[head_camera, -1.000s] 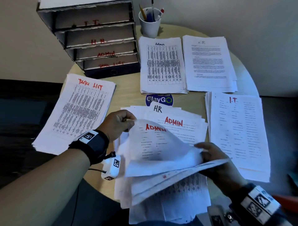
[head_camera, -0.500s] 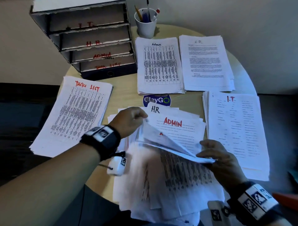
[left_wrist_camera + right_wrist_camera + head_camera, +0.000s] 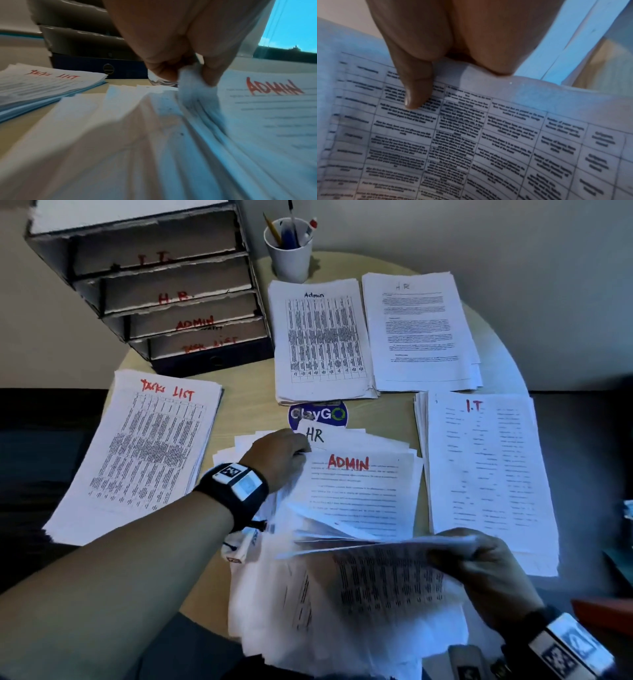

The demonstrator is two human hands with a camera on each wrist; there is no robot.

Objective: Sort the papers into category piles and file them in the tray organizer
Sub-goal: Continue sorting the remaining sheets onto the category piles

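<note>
The loose unsorted pile lies in front of me, topped by a sheet marked ADMIN (image 3: 356,494) (image 3: 274,108), with an HR sheet (image 3: 320,436) peeking out behind it. My left hand (image 3: 303,451) pinches the upper left corner of a few sheets; in the left wrist view its fingers (image 3: 211,73) squeeze a crumpled paper corner. My right hand (image 3: 445,556) grips the right edge of a lifted bundle, its thumb (image 3: 416,94) pressing a printed table sheet (image 3: 387,580) (image 3: 488,135). The four-tier tray organizer (image 3: 154,285), labelled I.T., H.R., ADMIN and TASK LIST, stands at the back left.
Four sorted piles ring the round table (image 3: 239,395): Task List (image 3: 144,453) on the left, Admin (image 3: 322,337) and HR (image 3: 421,330) at the back, I.T. (image 3: 486,474) on the right. A white cup of pens (image 3: 289,251) stands beside the organizer. A round ClayGo sticker (image 3: 318,414) shows mid-table.
The lifted sheets have swung down toward me, uncovering the whole ADMIN sheet and showing a table sheet in front. My left hand has slid forward to the pile's upper left corner.
</note>
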